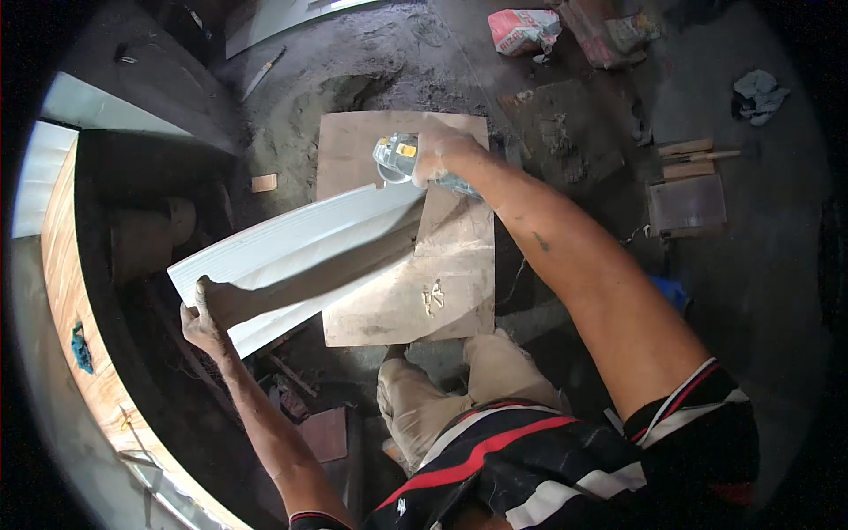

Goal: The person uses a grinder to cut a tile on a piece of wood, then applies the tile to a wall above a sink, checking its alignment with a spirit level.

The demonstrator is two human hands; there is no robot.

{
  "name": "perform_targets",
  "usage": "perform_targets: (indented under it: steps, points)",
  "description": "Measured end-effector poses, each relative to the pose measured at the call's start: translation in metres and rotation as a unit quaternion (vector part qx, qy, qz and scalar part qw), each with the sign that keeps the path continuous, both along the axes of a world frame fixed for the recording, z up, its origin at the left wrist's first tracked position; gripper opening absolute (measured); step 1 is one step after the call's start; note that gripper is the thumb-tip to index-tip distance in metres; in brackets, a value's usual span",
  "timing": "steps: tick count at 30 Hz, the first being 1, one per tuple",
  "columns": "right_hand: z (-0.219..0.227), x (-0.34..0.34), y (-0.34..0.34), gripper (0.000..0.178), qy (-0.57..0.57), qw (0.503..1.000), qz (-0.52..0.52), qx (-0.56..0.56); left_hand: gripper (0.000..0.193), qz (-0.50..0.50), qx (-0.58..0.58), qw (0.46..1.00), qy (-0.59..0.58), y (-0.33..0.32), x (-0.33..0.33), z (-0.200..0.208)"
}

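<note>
A long white ribbed panel point(309, 228) slants across a plywood board point(371, 325), its left end reaching out past the board. My left hand point(205, 320) grips that outer end, thumb on top and fingers mostly underneath. At the panel's far right end my right hand point(444, 152) is closed around an angle grinder point(402, 152). The grinder's round guard sits at the panel's upper edge, by a small notch. Whether the disc touches the panel cannot be made out. Pale curled scraps point(433, 299) lie on the board near me.
A small wood offcut point(264, 183) lies left of the board. Far right are a red and white sack point(523, 32), crumpled plastic point(758, 95) and a grey square tile point(689, 203). A reddish tile point(325, 435) is by my left forearm. A light wooden edge point(84, 291) curves along the left.
</note>
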State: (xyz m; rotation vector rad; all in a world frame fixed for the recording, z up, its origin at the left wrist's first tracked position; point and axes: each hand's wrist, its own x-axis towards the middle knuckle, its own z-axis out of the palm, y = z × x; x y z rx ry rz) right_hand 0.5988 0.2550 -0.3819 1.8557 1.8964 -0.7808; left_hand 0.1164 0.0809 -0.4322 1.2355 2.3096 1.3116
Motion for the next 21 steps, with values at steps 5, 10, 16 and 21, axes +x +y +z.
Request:
perform_targets:
  steps: [5,10,16,21]
  points:
    - [-0.001,-0.01,0.0,0.056,-0.016,1.0,0.021,-0.007,0.048,-0.001,0.024,0.999,-0.022,-0.012,0.017,0.012]
    - [0.007,-0.024,-0.005,0.052,-0.034,0.998,0.042,0.011,0.046,-0.004,0.0,0.999,-0.049,-0.022,0.009,0.013]
    - [0.002,-0.033,-0.002,0.057,-0.052,0.997,0.056,-0.02,0.043,0.002,0.021,0.999,-0.027,-0.023,0.014,0.017]
    - [0.006,-0.04,-0.006,0.058,-0.057,0.997,0.033,-0.031,0.042,0.0,0.04,0.998,-0.05,-0.025,0.015,0.015]
